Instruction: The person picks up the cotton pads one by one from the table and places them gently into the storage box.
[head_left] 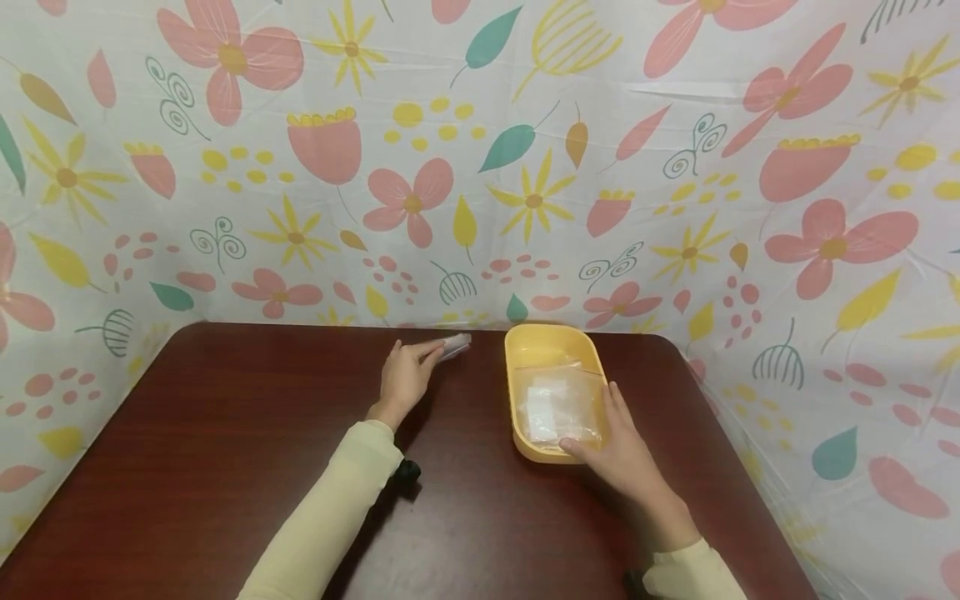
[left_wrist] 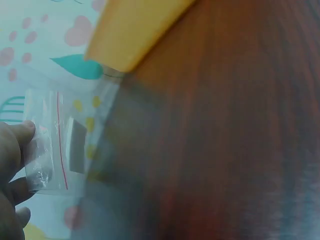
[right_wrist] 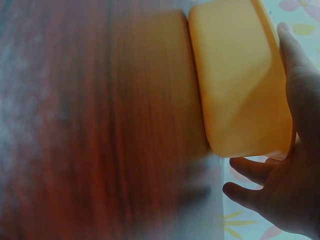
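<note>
At the table's far edge my left hand (head_left: 405, 377) pinches a small clear zip bag (head_left: 454, 346) between thumb and fingers. In the left wrist view this bag (left_wrist: 44, 150) has a red line along its seal. Just past that line shows a white flat piece (left_wrist: 76, 146); I cannot tell whether it is inside the bag. To the right, a yellow plastic basket (head_left: 512, 379) stands on the table, with clear bags (head_left: 558, 404) holding something white inside it. My right hand (head_left: 630, 454) holds the basket's near right corner, thumb over the rim and fingers along the outer side.
The dark brown wooden table (head_left: 225, 467) has rounded far corners. Directly behind and beside it hangs a white curtain (head_left: 465, 125) with flowers and leaves printed on it. A black strap piece (head_left: 407, 473) shows by the left cuff.
</note>
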